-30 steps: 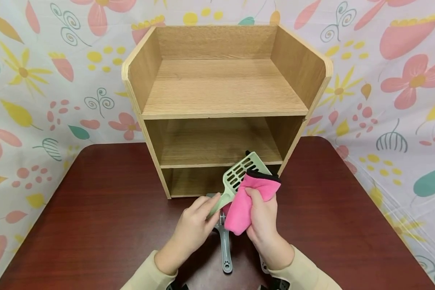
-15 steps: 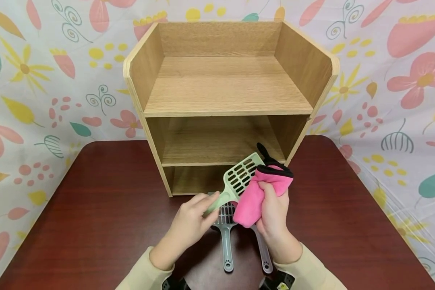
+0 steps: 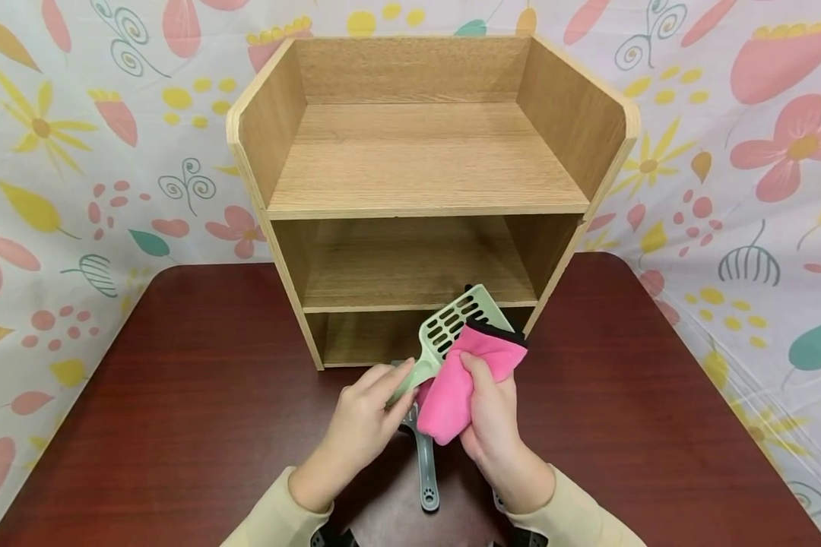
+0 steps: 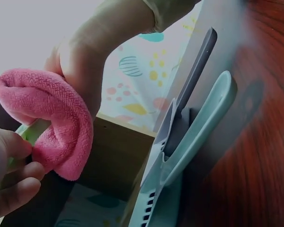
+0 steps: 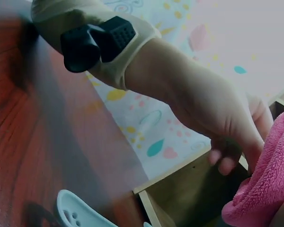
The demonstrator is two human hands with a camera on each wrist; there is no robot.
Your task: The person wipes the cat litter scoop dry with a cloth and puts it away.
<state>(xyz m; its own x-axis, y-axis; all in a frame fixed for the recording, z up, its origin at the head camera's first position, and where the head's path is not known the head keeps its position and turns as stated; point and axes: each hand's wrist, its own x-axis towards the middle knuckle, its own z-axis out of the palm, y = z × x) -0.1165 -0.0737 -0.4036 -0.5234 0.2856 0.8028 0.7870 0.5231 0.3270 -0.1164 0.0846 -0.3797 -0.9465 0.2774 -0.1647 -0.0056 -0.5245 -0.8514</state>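
Observation:
My left hand [image 3: 364, 414] pinches the handle of a light green slotted litter scoop [image 3: 445, 334], its head tilted up to the right. A pink cloth [image 3: 461, 387] with a black edge is gripped in my right hand [image 3: 496, 425] and lies against the right side of the scoop's head, hiding part of it. In the left wrist view the folded pink cloth [image 4: 61, 123] wraps around part of the green scoop, near the left fingertips. Below the hands, a grey-blue scoop [image 3: 426, 471] lies on the table, its head mostly covered by the cloth and hands.
Behind the hands stands a wooden shelf unit [image 3: 424, 159] with several levels. Another grey scoop [image 4: 199, 66] shows beside the grey-blue one in the left wrist view. The dark red table [image 3: 198, 425] extends to both sides, before a flowered curtain [image 3: 109, 152].
The right hand with the cloth moved right and up off the scoop's edge, then came back left and down over its head. The left hand keeps its hold nearly in place.

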